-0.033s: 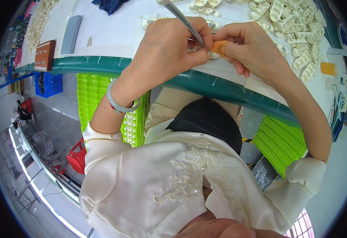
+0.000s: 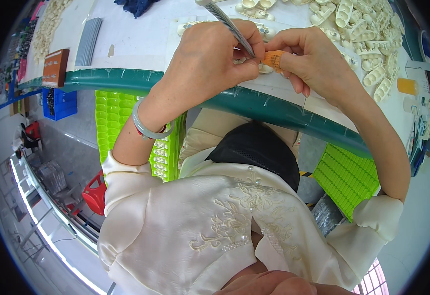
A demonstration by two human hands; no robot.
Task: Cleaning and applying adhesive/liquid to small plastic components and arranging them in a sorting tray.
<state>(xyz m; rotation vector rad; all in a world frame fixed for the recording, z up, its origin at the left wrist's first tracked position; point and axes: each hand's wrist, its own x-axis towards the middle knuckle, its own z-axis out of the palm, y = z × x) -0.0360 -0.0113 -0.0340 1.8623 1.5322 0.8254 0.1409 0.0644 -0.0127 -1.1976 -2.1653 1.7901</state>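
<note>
Silver and ribbed, a rod (image 2: 227, 23) slants down through the top centre of the frame, grasped by the left hand (image 2: 206, 63) near its lower end. Just to the right, the right hand (image 2: 320, 63) pinches an orange piece (image 2: 274, 60) between thumb and fingers, close beside the left fingertips. Both hands are above the near edge of the white bench (image 2: 143, 43). White mouldings (image 2: 360, 30) heap at upper right, near a yellow jar (image 2: 407, 86). Grey strips (image 2: 88, 43) and a brown block (image 2: 55, 70) lie at upper left.
</note>
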